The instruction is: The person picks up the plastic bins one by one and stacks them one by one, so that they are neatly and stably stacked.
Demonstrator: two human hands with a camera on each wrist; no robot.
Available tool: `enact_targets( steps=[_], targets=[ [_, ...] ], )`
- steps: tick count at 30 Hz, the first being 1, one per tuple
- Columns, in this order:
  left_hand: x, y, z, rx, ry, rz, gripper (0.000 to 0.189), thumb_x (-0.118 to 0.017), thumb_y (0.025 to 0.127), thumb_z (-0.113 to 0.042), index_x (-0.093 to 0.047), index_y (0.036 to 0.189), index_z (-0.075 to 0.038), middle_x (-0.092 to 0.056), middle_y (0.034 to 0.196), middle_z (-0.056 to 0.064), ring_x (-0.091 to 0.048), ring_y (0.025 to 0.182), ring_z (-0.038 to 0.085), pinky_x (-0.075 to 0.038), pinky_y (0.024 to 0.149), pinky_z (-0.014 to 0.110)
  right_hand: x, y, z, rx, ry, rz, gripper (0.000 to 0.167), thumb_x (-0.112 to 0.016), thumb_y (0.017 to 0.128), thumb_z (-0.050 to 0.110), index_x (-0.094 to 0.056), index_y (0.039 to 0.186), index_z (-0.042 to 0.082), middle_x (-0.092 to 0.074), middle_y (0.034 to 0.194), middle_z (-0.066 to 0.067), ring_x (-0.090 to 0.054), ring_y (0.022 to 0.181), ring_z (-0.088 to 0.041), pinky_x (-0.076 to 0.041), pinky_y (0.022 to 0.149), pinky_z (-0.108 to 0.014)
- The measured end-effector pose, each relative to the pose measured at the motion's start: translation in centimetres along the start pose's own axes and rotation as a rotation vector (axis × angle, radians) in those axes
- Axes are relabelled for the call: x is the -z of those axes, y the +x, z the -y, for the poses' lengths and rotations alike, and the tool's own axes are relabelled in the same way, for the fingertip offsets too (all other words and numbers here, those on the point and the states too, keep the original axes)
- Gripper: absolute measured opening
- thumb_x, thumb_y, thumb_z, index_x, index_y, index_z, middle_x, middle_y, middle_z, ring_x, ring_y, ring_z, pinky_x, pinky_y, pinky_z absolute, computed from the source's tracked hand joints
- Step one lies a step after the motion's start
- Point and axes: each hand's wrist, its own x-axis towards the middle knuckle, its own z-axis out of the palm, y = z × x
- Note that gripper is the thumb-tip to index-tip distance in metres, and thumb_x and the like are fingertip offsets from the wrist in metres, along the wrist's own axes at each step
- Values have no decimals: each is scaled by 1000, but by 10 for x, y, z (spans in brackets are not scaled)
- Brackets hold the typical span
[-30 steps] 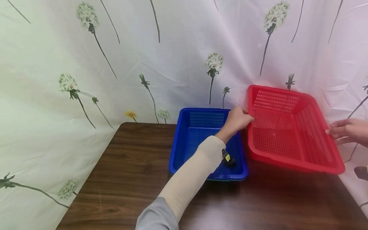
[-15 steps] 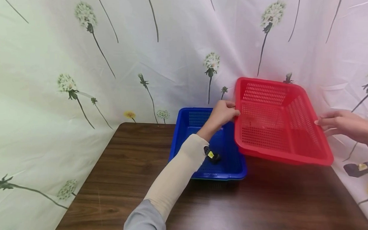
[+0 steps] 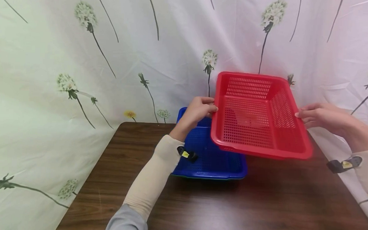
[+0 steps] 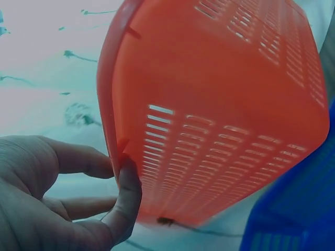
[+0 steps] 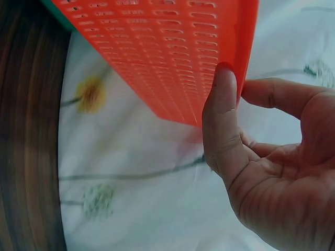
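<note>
A red plastic basket [image 3: 247, 120] with slotted walls is held in the air, tilted, over the right part of a blue basket [image 3: 212, 163]. My left hand [image 3: 197, 110] pinches its left rim; the left wrist view shows thumb and fingers on either side of that rim [image 4: 107, 104]. On the opposite side my right hand [image 3: 327, 118] pinches the right rim, thumb on the outer wall [image 5: 178, 57] in the right wrist view. The blue basket rests on the table, partly hidden by the red one and my left arm. Inside the red basket I see nothing lying.
The brown wooden table [image 3: 108, 180] reaches back to a white curtain [image 3: 161, 60] printed with dandelions. A thin green edge [image 3: 200, 178] shows beneath the blue basket's front rim. Both wrists wear small black cameras.
Both hands have carried the red basket leftward and slightly up, from beside the blue basket to above its right part. The blue basket has stayed in place.
</note>
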Motion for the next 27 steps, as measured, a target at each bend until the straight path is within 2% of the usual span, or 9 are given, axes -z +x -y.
enact_targets(
  steps=[7, 12, 18, 22, 27],
  targets=[
    [31, -9, 4, 15, -33, -48, 41, -65, 98, -1, -64, 139, 9, -73, 111, 18, -69, 78, 11, -64, 80, 32, -23, 11, 27, 26, 56, -9, 46, -58, 109, 24, -55, 140, -9, -77, 96, 11, -79, 91, -12, -65, 82, -28],
    [54, -19, 5, 22, -41, -47, 41, -64, 99, 0, -64, 139, 8, -72, 118, 21, -69, 79, 10, -62, 76, 24, -39, 20, 43, 39, 91, -5, 44, -58, 109, 20, -53, 138, -12, -77, 93, 8, -78, 86, -11, -65, 80, -27],
    [78, -31, 9, 20, -13, -23, 44, -62, 102, -3, -60, 145, 6, -70, 126, 24, -71, 82, 9, -63, 80, 22, -57, 25, 57, 58, 116, -19, 50, -59, 108, 19, -50, 141, -17, -78, 93, 5, -79, 84, -11, -66, 77, -28],
    [91, -41, 14, 6, 9, -28, 44, -63, 102, -5, -60, 144, 6, -71, 124, 24, -71, 82, 9, -63, 80, 22, -70, 27, 65, 76, 123, -30, 51, -61, 108, 18, -50, 143, -16, -79, 96, 1, -79, 86, -13, -66, 78, -28],
    [102, -50, 19, 4, 14, -38, 44, -63, 101, -4, -60, 144, 8, -70, 124, 26, -72, 80, 7, -64, 81, 23, -84, 26, 71, 82, 75, -23, 49, -64, 106, 21, -55, 141, -11, -78, 107, -7, -79, 90, -18, -67, 80, -32]
  ],
)
